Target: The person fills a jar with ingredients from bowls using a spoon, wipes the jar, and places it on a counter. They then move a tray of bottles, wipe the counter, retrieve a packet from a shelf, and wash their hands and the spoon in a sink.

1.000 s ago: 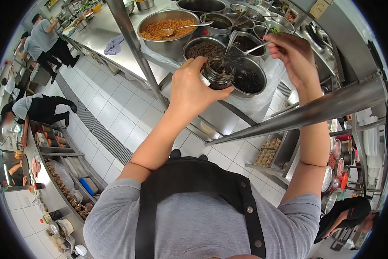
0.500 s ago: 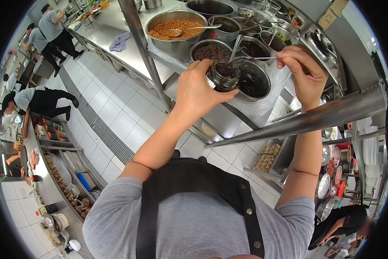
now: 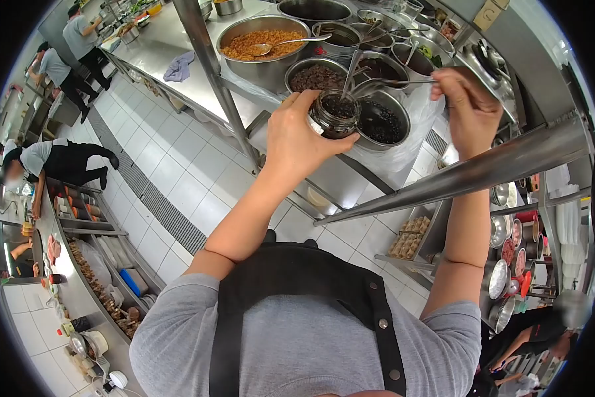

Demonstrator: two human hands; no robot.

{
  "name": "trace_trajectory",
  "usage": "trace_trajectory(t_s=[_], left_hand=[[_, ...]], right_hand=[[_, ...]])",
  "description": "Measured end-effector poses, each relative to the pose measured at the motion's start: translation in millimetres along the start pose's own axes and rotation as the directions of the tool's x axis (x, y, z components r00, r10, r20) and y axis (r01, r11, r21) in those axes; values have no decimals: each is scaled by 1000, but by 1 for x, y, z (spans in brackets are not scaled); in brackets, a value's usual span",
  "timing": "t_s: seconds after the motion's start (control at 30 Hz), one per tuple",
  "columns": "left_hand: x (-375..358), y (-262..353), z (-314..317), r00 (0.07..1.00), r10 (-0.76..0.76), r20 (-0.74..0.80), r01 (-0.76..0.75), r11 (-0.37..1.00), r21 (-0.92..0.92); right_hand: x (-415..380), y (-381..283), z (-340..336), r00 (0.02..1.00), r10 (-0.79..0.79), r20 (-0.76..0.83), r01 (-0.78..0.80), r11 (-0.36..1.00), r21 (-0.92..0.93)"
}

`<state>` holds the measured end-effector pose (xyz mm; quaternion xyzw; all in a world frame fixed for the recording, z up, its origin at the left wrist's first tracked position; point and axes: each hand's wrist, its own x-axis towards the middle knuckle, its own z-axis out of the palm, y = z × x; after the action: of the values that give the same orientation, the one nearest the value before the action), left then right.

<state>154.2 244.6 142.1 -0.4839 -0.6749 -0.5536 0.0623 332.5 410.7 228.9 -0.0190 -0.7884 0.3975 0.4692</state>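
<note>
My left hand is wrapped around a small glass jar with dark contents, its open mouth facing up. My right hand grips the handle end of a metal spoon. The spoon's bowl is beside the jar's mouth, over the edge of a steel bowl of black, grainy food in dark liquid. Behind the jar sits a steel bowl of dark brown chopped food, with a spoon handle rising near it. A bowl of dark sauce stands just beyond the spoon.
A large bowl of orange crumbly food holds a serving spoon. Metal posts and a slanting rail run close to my arms. A purple cloth lies on the steel counter. Several co-workers stand at other counters.
The spoon's bowl now shows more fully beside the jar's mouth. The jar and both hands have shifted only slightly, along with the view.
</note>
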Motion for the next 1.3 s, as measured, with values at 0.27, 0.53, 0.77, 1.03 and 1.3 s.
trace_trajectory(t_s=[0.27,0.53,0.77,1.03,1.3], left_hand=[[-6,0,2,1000,-20,-3,20,999,-30],[-31,5,-15,998,24,50,-17,990,-137],[-54,-20,-47,995,39,93,-24,987,-157],[-82,-66,-127,976,30,214,6,987,-164],[-120,-134,-246,977,-21,210,40,995,-87]], right_hand=[[-28,60,-20,832,555,-21,-555,832,-2],[-50,82,-21,862,492,-124,-503,795,-338],[-123,18,-24,554,-13,-832,-159,980,-121],[-139,-64,201,947,-61,-315,-50,941,-333],[-70,-39,349,900,378,219,-408,906,112]])
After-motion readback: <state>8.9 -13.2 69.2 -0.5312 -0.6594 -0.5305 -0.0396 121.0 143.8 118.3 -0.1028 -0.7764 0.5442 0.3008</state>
